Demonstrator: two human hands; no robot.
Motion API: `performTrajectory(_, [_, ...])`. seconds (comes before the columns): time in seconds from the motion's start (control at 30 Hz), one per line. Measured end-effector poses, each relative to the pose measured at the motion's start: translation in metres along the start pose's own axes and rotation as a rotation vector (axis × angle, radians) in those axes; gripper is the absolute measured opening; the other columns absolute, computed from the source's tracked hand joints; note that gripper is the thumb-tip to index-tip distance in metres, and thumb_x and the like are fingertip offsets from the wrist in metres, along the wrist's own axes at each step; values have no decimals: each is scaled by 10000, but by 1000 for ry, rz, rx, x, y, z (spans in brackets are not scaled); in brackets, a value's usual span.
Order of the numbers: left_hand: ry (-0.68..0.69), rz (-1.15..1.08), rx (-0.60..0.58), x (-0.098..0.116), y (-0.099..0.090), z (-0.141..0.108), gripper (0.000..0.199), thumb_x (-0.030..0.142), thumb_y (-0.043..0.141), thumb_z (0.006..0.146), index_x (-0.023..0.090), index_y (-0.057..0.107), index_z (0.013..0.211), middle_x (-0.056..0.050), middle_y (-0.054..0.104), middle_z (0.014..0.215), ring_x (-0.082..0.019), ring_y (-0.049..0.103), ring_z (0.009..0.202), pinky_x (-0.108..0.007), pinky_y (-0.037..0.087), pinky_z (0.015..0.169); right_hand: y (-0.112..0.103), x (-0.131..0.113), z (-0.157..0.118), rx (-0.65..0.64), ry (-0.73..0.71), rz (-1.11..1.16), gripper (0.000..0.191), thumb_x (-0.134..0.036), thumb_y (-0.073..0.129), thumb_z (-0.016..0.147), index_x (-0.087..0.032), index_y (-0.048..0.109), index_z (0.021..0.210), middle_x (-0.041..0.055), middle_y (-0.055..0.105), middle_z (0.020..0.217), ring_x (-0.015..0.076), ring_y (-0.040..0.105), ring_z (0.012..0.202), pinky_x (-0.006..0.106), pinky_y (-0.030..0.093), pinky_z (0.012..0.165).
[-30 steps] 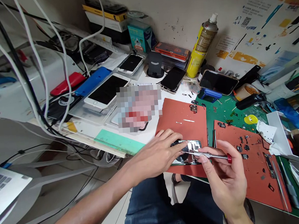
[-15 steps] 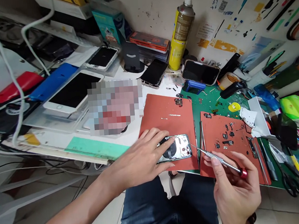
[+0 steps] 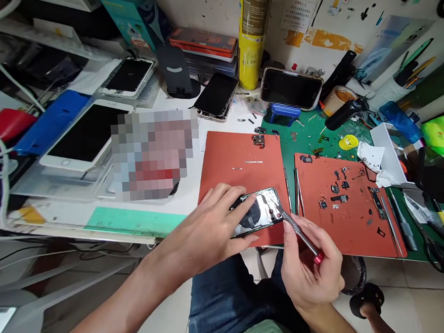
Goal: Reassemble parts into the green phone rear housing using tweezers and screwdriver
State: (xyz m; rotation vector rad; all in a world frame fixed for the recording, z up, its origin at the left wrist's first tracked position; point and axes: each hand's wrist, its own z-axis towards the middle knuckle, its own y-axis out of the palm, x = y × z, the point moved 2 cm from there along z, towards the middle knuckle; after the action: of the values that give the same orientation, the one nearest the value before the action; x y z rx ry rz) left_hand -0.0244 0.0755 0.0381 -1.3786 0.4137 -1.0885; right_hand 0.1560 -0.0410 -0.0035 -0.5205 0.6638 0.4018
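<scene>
A stripped phone back housing [image 3: 262, 210], silvery inside with a dark round patch, lies on a red mat [image 3: 221, 151] near the table's front edge. My left hand [image 3: 211, 225] grips its left end, fingers over the far side and thumb along the near side. In my right hand [image 3: 312, 266] is a thin screwdriver [image 3: 298, 230] with a knurled metal handle and a red end cap. It slants down to the left, its tip at the housing's right end by the camera holes. Whether the tip touches cannot be made out.
Small phone parts [image 3: 339, 199] lie scattered on a second red mat [image 3: 354, 236] to the right. Tweezers [image 3: 298, 191] rest between the mats. Behind stand a yellow spray can [image 3: 251, 47] and a propped phone [image 3: 291, 88]. Scissors [image 3: 437, 253] lie at the right edge.
My right hand has moved left with the screwdriver, bringing its tip from beside the housing to over its right end. The housing is tilted slightly more. The camera view has shifted.
</scene>
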Motion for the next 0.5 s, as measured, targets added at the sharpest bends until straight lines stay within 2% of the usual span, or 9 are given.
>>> performTrajectory(0.2, [10, 2, -44, 1, -6, 5, 493, 374, 701, 1070, 107, 604, 1473, -184, 647, 1304, -355, 606, 1130, -574, 621, 975, 3, -2, 0, 44, 48, 14, 651, -101, 908, 875, -360, 691, 1431, 60, 846, 1147, 347, 864, 959, 636, 764, 893])
performTrajectory(0.4, [-80, -226, -81, -4, -11, 9, 411, 238, 746, 1006, 214, 664, 1407, -100, 618, 1293, -298, 608, 1231, -455, 599, 1057, 7, -2, 5, -10, 52, 3, 514, -171, 886, 936, -308, 689, 1390, 86, 845, 1153, 334, 866, 972, 584, 771, 878])
performTrajectory(0.5, [-117, -275, -105, -5, -13, 9, 404, 202, 744, 987, 249, 677, 1383, -77, 618, 1278, -283, 606, 1232, -423, 591, 1044, 10, -2, 8, 0, -25, -34, 494, -137, 892, 929, -260, 702, 1368, 76, 854, 1125, 292, 869, 920, 500, 782, 824])
